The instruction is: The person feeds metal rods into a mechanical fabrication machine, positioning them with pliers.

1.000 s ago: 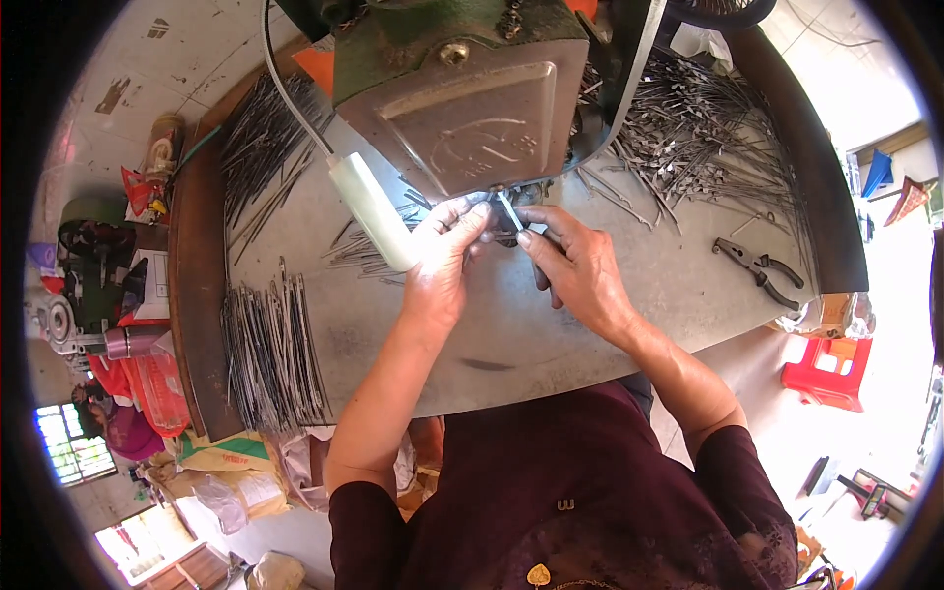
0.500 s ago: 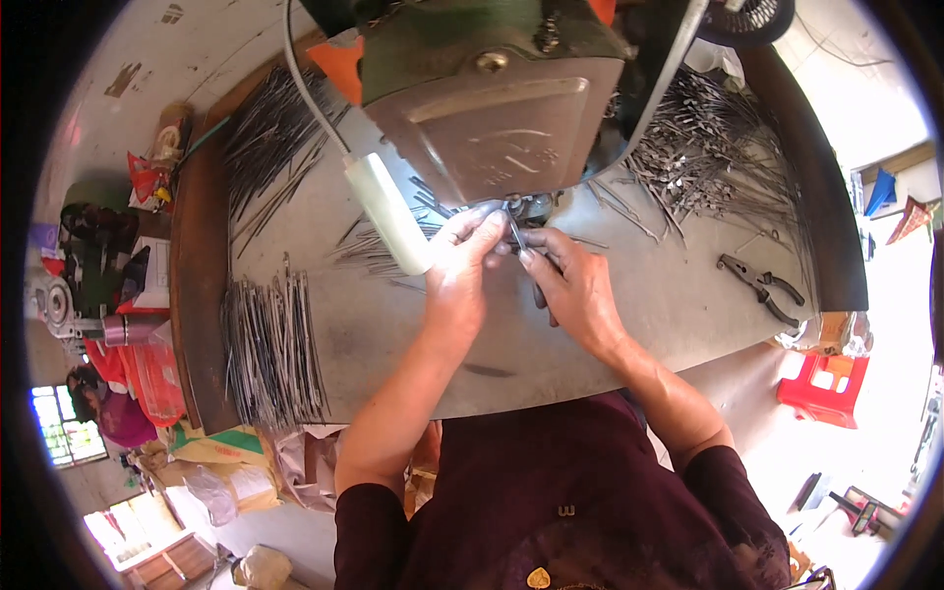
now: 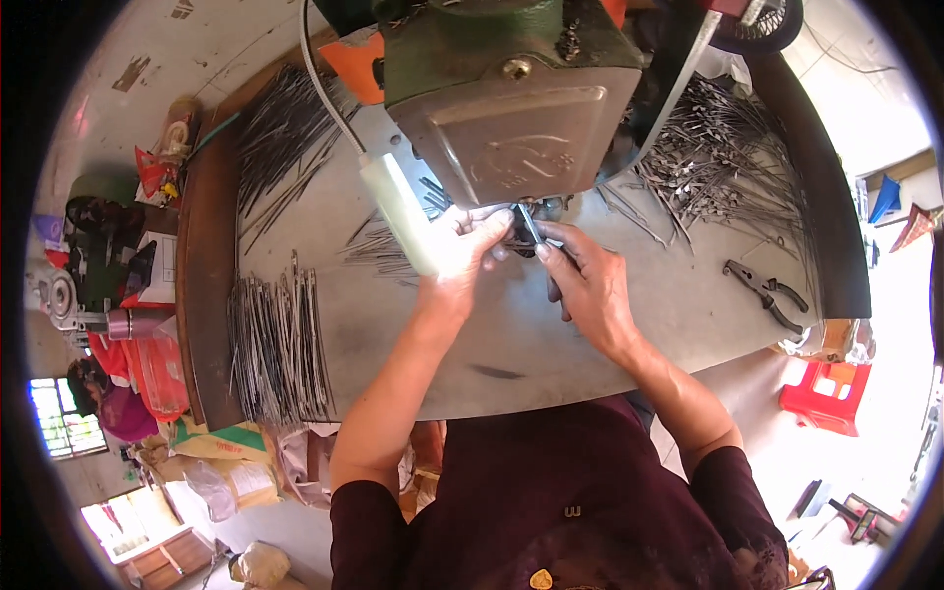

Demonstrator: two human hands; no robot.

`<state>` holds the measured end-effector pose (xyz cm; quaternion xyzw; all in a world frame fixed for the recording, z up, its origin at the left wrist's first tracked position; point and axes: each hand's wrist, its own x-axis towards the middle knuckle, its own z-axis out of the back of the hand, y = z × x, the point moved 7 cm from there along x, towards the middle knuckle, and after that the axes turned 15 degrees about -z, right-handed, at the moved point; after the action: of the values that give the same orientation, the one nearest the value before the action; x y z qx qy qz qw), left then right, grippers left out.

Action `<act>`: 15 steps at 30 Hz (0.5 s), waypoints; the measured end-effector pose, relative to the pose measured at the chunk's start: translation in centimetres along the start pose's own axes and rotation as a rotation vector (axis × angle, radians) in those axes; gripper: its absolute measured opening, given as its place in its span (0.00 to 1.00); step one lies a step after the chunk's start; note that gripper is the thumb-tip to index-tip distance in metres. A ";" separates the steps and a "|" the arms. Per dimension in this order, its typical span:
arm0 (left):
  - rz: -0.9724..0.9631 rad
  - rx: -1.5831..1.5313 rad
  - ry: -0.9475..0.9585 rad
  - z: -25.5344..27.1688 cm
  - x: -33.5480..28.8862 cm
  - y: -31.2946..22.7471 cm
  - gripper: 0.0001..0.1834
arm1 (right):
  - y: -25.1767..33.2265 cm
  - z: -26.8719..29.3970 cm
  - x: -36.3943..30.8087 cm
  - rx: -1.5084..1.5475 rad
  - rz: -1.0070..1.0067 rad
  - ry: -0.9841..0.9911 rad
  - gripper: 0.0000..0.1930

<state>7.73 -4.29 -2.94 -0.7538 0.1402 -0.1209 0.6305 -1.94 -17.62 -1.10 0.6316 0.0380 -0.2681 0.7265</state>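
Both my hands work close together under the front of a green and grey machine head [image 3: 521,128]. My left hand [image 3: 467,246] is closed, thumb against fingers, right below the machine's lower edge; what it pinches is hidden by the fingers and glare. My right hand [image 3: 590,285] grips a slim, shiny metal tool [image 3: 531,224] whose upper end reaches up beside the left fingertips. A dark end of it shows under the right palm. Its exact kind cannot be made out. Beside the left hand hangs a white lamp [image 3: 398,211] on a bendable metal neck, lighting the spot.
Thin dark metal strips lie in a neat bundle [image 3: 280,344] at the near left and a pile [image 3: 285,128] at the far left. A tangled heap of metal pieces [image 3: 708,157] fills the far right. Pliers [image 3: 767,293] lie at right. Raised edges [image 3: 831,197] border the metal table [image 3: 423,369].
The view has shifted slightly, so the machine and table sit a little further right. The slim tool in my right hand now stands somewhat more upright; both hands remain at the same spot.
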 end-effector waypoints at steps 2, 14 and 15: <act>-0.001 -0.015 -0.011 0.1 0.0 0.1 0.09 | 0.0 0.0 -0.1 -0.003 0.049 -0.003 0.15; -0.670 0.903 0.357 -2.0 -8.9 -2.1 0.11 | -2.7 3.0 -0.2 -0.148 0.014 -0.084 0.14; -0.663 0.905 0.358 -1.5 -9.0 -2.0 0.11 | -2.7 3.1 -0.3 -0.141 0.010 -0.080 0.14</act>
<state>-1.05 -2.09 -0.71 -0.3811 -0.0642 -0.4849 0.7845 -4.24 -20.55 -2.79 0.5677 0.0244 -0.2862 0.7715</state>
